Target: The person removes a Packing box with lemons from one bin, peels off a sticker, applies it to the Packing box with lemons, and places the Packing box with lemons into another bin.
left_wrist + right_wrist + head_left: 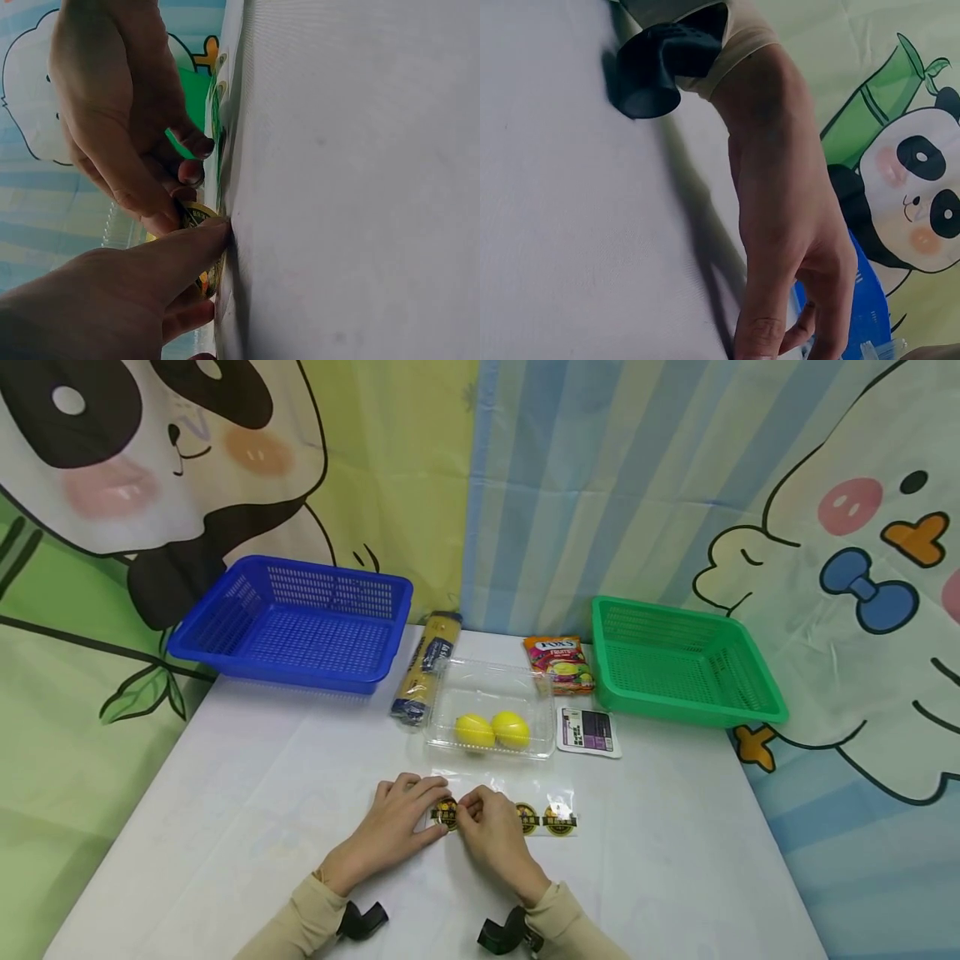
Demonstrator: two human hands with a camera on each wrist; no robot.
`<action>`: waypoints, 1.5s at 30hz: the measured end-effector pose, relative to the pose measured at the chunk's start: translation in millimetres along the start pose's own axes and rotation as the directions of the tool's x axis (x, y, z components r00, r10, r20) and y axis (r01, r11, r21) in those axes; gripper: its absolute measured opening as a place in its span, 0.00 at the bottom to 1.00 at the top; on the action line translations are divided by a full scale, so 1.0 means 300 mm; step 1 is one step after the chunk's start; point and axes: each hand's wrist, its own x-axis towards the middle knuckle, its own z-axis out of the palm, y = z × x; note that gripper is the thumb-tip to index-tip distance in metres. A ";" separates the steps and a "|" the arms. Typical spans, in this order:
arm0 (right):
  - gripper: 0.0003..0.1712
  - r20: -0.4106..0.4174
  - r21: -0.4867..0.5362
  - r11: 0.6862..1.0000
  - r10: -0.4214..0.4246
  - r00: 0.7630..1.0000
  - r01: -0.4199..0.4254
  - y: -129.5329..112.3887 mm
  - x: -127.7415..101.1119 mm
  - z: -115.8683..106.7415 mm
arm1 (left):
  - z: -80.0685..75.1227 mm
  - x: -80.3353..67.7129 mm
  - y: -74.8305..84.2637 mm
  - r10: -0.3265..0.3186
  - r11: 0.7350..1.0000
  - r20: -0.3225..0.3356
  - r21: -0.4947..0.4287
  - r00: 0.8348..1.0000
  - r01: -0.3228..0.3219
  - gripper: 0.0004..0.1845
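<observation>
1. The white table covering (660,860) beneath the fingers looked matt and finely woven, with faint creases.
2. Between the two sets of fingertips lay a round black-and-gold sticker (446,814), on a clear, glossy plastic sheet (547,789) that caught the light.
3. The sticker had a gold rim and a dark band of lettering, too small to read; two matching round stickers (559,820) showed on the sheet to the right of the right fingers.
4. The left hand (405,814) had its fingers extended and relaxed, the thumb resting on the sticker.
5. The right hand (495,831) had its fingers bent, thumb and forefinger pinching the sticker's edge.
6. Just beyond the fingertips stood a ribbed transparent plastic tray (487,689) holding two smooth yellow rounded fruits (512,730).
7. Farther from the left fingers were a long, film-wrapped yellow packet (426,668) and a blue perforated plastic basket (300,681).
8. Beyond the right fingers were a flat white pouch with a purple label (587,731), a shiny orange-red "FOX'S" bag (558,664) and a green perforated plastic basket (690,717).
</observation>
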 end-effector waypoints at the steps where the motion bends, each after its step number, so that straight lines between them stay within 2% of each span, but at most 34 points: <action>1: 0.03 0.000 0.007 1.000 0.002 1.000 -0.002 -0.005 -0.001 -0.006 | -0.001 0.000 0.000 0.000 1.000 0.000 0.000 1.000 0.000 0.30; 10: 0.02 0.019 0.106 0.993 0.043 0.999 -0.045 -0.041 0.013 -0.118 | -0.013 -0.001 -0.004 -0.006 0.999 -0.007 -0.038 1.000 0.006 0.33; 13: 0.02 -0.013 0.129 0.991 0.038 0.999 -0.036 -0.051 0.028 -0.163 | -0.035 0.004 0.008 0.016 0.997 -0.063 -0.078 0.998 -0.021 0.30; 15: 0.02 -0.040 0.136 0.990 0.035 0.999 -0.030 -0.056 0.039 -0.191 | -0.060 0.011 0.024 0.018 0.987 -0.121 -0.157 0.992 -0.037 0.26; 18: 0.03 -0.079 0.148 0.989 0.031 0.996 -0.019 -0.068 0.055 -0.226 | -0.110 0.034 0.053 -0.035 0.948 -0.192 -0.316 0.981 -0.028 0.19; 20: 0.03 -0.098 0.155 0.988 0.024 0.995 -0.009 -0.079 0.067 -0.246 | -0.145 0.062 0.074 -0.097 0.898 -0.217 -0.440 0.971 -0.008 0.15; 23: 0.03 -0.126 0.183 0.983 0.003 0.992 0.020 -0.094 0.095 -0.272 | -0.187 0.123 0.096 -0.164 0.826 -0.239 -0.564 0.957 0.001 0.12; 26: 0.04 -0.160 0.209 0.977 -0.018 0.987 0.052 -0.102 0.140 -0.291 | -0.215 0.199 0.106 -0.195 0.782 -0.269 -0.623 0.943 -0.016 0.09; 30: 0.05 -0.195 0.233 0.970 -0.024 0.980 0.070 -0.103 0.219 -0.308 | -0.234 0.307 0.097 -0.228 0.751 -0.306 -0.659 0.924 -0.033 0.07; 33: 0.06 -0.198 0.226 0.972 -0.017 0.980 0.063 -0.092 0.281 -0.319 | -0.245 0.381 0.085 -0.237 0.745 -0.317 -0.666 0.918 -0.037 0.06; 35: 0.07 -0.191 0.209 0.976 -0.014 0.981 0.054 -0.083 0.320 -0.327 | -0.250 0.423 0.077 -0.237 0.752 -0.315 -0.659 0.919 -0.032 0.04; 38: 0.08 -0.171 0.180 0.983 -0.003 0.985 0.034 -0.064 0.369 -0.336 | -0.250 0.475 0.069 -0.218 0.782 -0.311 -0.623 0.925 -0.025 0.04; 41: 0.08 -0.142 0.173 0.985 0.027 0.989 -0.002 -0.048 0.404 -0.343 | -0.239 0.514 0.061 -0.218 0.810 -0.288 -0.586 0.933 0.009 0.04; 45: 0.08 -0.106 0.184 0.981 0.077 0.991 -0.056 -0.032 0.439 -0.343 | -0.228 0.544 0.055 -0.254 0.825 -0.265 -0.562 0.930 0.065 0.03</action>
